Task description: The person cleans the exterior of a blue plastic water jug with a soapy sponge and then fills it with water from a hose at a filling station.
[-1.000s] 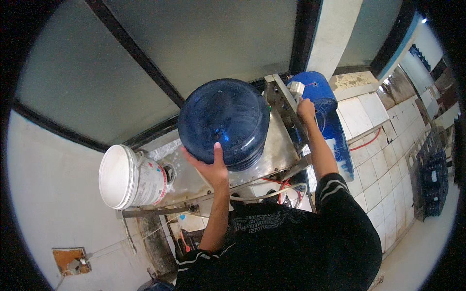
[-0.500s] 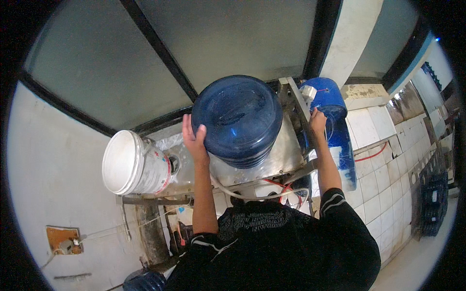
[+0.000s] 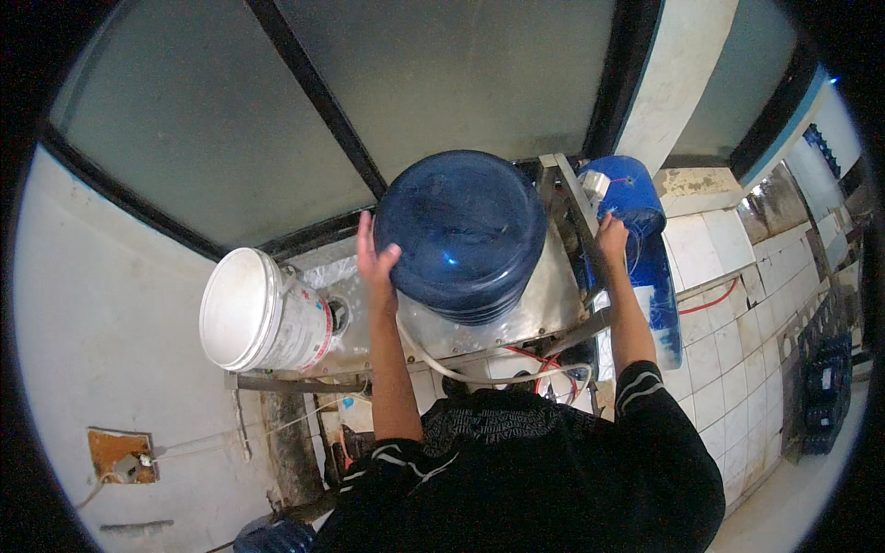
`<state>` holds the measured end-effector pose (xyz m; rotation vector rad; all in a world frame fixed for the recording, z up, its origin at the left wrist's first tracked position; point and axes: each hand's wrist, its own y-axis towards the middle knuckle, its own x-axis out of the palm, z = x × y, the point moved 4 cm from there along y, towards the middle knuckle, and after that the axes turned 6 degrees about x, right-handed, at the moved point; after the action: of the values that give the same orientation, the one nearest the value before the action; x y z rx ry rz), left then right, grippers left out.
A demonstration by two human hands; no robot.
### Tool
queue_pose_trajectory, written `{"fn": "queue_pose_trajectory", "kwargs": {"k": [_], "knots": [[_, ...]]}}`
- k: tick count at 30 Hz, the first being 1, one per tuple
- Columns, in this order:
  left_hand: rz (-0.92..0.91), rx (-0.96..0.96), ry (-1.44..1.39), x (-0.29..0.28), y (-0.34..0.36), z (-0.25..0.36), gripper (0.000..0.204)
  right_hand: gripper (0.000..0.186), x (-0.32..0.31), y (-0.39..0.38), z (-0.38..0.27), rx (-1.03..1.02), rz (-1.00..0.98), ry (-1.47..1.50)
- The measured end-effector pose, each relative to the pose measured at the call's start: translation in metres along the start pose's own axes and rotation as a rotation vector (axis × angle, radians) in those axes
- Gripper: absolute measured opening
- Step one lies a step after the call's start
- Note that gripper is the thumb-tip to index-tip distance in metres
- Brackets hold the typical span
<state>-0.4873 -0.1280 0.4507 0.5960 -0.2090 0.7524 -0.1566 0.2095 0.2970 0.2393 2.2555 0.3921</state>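
Observation:
A large translucent blue water jug (image 3: 458, 229) stands bottom-up on a steel bench (image 3: 358, 332). My left hand (image 3: 376, 252) rests against the jug's left side, fingers stretched upward and thumb out. My right hand (image 3: 611, 235) is closed at the right end of the bench, beside a metal frame (image 3: 576, 198) and just below a small white box (image 3: 597, 185) with a red wire; what its fingers grip is too small to make out. A white plastic bucket (image 3: 238, 306) with printing on its side sits at the bench's left end.
Blue drums (image 3: 662, 304) stand right of the bench. Frosted windows (image 3: 461, 74) rise behind it. Pale and red hoses (image 3: 479, 375) run along its front. A power socket on a board (image 3: 123, 456) is on the left wall. Stacked dark crates (image 3: 825, 396) are at the far right, beyond the tiles.
My left hand has moved from the jug's lower front up and round to its left side, fingers more upright. My right hand stays by the white box. The view has shifted slightly.

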Motion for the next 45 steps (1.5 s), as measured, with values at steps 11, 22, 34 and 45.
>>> {"fn": "queue_pose_trajectory", "kwargs": {"k": [11,22,34,45], "knots": [[0.205,0.243,0.529,0.048,-0.045,0.003,0.074,0.049,0.001,-0.003,0.005,-0.035,0.0,0.004],[0.398,0.198,0.655,0.047,-0.078,0.007,0.076,0.049,0.002,-0.004,0.0,0.017,-0.039,-0.009],[0.418,0.161,0.496,0.023,-0.055,0.006,0.073,0.048,0.008,0.002,0.015,-0.02,0.01,-0.106],[0.231,0.027,0.153,-0.019,-0.011,-0.01,0.083,0.049,0.001,-0.005,0.003,-0.009,-0.035,-0.015]]}}
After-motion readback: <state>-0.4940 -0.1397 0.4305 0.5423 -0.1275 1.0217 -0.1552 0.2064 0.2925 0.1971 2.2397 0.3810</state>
